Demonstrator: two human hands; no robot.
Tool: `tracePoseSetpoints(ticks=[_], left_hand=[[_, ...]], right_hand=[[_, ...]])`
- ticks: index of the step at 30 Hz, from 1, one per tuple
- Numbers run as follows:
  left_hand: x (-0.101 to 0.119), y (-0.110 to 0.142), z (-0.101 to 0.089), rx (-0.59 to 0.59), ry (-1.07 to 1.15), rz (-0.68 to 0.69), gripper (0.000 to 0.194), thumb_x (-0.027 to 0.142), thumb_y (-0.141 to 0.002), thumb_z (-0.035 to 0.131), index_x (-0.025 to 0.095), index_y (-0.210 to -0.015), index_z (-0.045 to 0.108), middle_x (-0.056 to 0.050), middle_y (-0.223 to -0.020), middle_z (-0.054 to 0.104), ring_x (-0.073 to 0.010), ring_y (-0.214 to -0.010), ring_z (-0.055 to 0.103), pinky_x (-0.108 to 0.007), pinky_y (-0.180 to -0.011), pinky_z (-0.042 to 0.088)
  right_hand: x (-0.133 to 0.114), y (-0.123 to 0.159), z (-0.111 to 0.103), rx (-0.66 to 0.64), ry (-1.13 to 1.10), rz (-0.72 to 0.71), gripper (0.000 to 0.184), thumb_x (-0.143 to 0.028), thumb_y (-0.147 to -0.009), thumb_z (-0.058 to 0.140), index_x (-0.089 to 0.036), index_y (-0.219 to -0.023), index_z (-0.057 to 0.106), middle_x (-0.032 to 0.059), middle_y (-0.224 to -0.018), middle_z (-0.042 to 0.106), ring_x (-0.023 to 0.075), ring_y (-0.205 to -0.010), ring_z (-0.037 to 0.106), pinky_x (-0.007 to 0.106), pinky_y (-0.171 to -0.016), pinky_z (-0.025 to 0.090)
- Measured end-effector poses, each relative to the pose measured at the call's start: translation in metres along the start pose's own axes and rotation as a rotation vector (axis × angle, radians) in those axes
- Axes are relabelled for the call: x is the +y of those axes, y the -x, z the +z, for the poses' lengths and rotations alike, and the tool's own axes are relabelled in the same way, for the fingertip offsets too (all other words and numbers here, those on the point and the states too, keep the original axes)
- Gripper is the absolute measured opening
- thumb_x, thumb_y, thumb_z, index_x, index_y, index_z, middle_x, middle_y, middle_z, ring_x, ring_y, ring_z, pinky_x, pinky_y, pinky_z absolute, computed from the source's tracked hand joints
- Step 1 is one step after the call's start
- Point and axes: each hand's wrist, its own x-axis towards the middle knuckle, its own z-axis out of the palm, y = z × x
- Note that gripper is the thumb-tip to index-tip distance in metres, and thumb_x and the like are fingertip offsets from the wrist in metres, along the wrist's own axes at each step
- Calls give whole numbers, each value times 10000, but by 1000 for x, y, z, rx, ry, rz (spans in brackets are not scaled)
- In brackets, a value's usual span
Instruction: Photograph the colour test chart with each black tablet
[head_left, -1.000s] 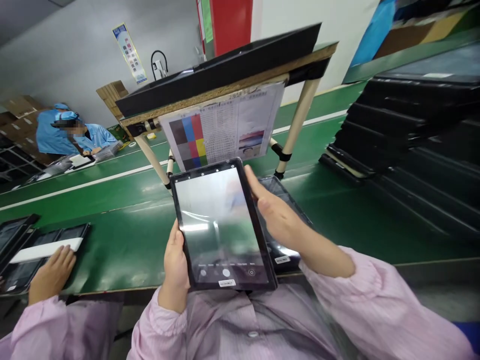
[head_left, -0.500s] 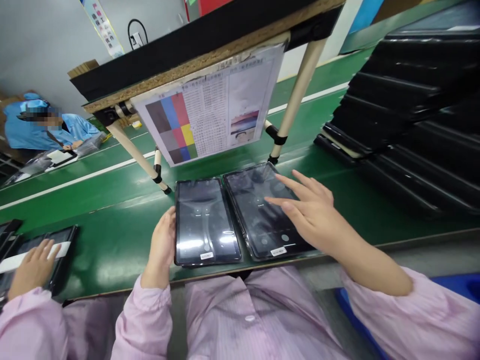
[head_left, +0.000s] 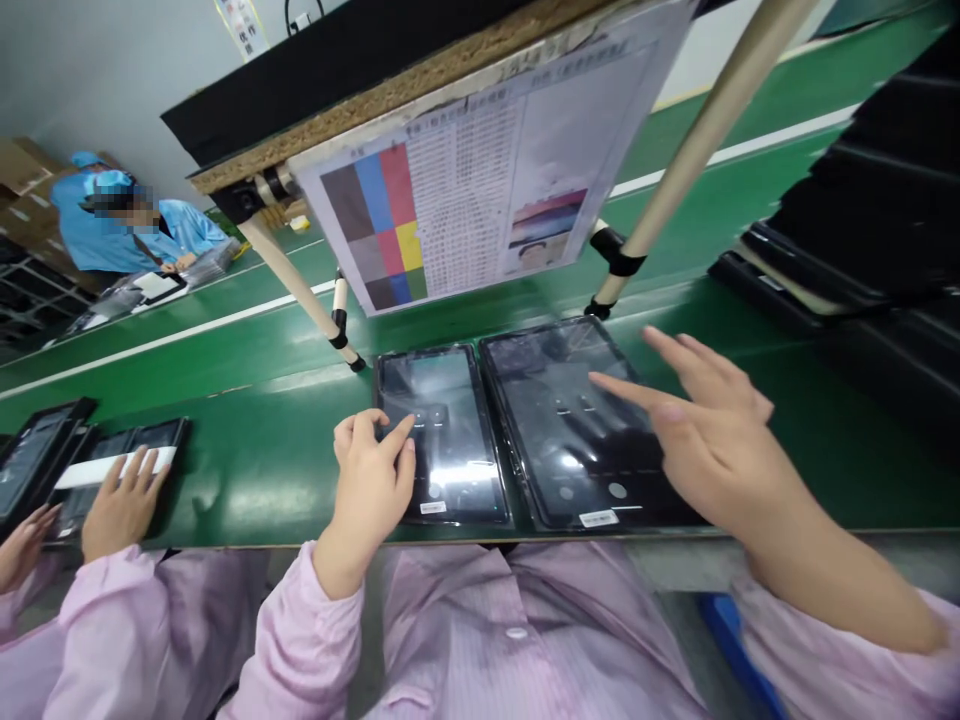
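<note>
Two dark tablets lie side by side on the green bench, each with a small white label at its near edge. Over the left edge of the left tablet [head_left: 457, 450] is my left hand [head_left: 371, 475], its index finger stretched onto the screen and the other fingers partly bent. It holds nothing. My right hand [head_left: 712, 440] hovers above the right side of the right tablet [head_left: 540, 400], fingers spread and index finger pointing across the glass. I cannot tell whether that fingertip touches. Both screens show faint icons and bright reflections.
A printed sheet with colour blocks [head_left: 465, 190] hangs from a pipe-legged shelf [head_left: 322, 310] behind the tablets. Stacked black trays [head_left: 862, 210] rise at the right. At left, a co-worker's hand [head_left: 124, 505] rests on a white-banded tablet. Across the bench sits a person in blue [head_left: 135, 235].
My left hand has moved from the left tablet's side edge onto its screen. The view has shifted; my right hand still hovers over the right tablet. Another co-worker's hand shows at far left.
</note>
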Motion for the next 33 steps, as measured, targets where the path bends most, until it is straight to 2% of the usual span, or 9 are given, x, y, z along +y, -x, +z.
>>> tracePoseSetpoints(ticks=[4, 10, 14, 18, 20, 23, 25, 29, 33], left_hand=[[6, -9, 11, -129, -146, -23, 357, 256, -954, 514, 263, -1244, 722, -133, -1117, 545, -326, -1060, 438, -520, -896, 452], [5, -2, 11, -8, -77, 6, 356, 274, -975, 489, 235, -1248, 715, -133, -1099, 504, -299, -1070, 451, -553, -968, 416], [12, 4, 12, -37, -15, 49, 350, 269, -972, 483, 243, -1223, 726, -124, -1082, 495, -292, -1080, 459, -559, -986, 410], [23, 4, 15, -60, -18, 55, 333, 264, -964, 502, 255, -1197, 739, -127, -1103, 491, -292, -1060, 441, -540, -965, 428], [28, 3, 15, -64, -20, 57, 329, 256, -956, 516, 258, -1198, 739, -127, -1117, 486, -291, -1050, 428, -527, -958, 432], [34, 1, 15, -73, -11, 59, 352, 241, -955, 512, 271, -1239, 719, -122, -1123, 481, -288, -1045, 412, -513, -956, 433], [37, 0, 16, -85, -3, 60, 364, 238, -960, 501, 277, -1257, 708, -118, -1125, 480, -286, -1044, 409, -509, -956, 431], [42, -3, 22, -95, -9, 64, 361, 243, -958, 510, 263, -1261, 705, -120, -1125, 486, -291, -1059, 416, -501, -945, 432], [44, -7, 25, -129, -55, 51, 359, 255, -958, 506, 269, -1257, 704, -122, -1124, 506, -296, -1050, 440, -503, -918, 439]], right_hand=[[10, 11, -2, 16, 7, 57, 648, -563, -1030, 179, -303, -1146, 761, 69, -1547, 446, 356, -1452, 368, 672, -1104, 312], [22, 16, -5, 47, 180, 37, 606, -442, -1043, 232, -332, -917, 815, 41, -1488, 522, 361, -1421, 415, 633, -1062, 350], [19, 14, -5, 36, 196, 27, 571, -384, -1046, 255, -301, -964, 814, 68, -1503, 503, 360, -1439, 387, 628, -1076, 329], [18, 13, -2, 32, 203, 34, 576, -377, -1038, 265, -265, -933, 819, 91, -1501, 500, 389, -1438, 380, 663, -1079, 324], [18, 13, -4, 85, 181, 3, 558, -369, -1035, 283, -225, -960, 817, 116, -1512, 483, 393, -1430, 392, 658, -1100, 323], [18, 14, -12, 202, 106, -27, 545, -347, -1032, 296, -136, -1027, 798, 148, -1540, 440, 360, -1431, 403, 568, -1160, 335], [19, 15, -16, 235, 76, -28, 554, -346, -1032, 290, -107, -1042, 790, 147, -1542, 437, 346, -1426, 414, 522, -1180, 340], [20, 18, -15, 215, 92, 25, 591, -393, -1032, 275, -104, -1036, 791, 156, -1510, 475, 368, -1371, 475, 554, -1139, 365], [21, 22, -12, 210, 122, 82, 619, -438, -1030, 244, -174, -1029, 803, 127, -1494, 502, 369, -1335, 509, 589, -1074, 385]])
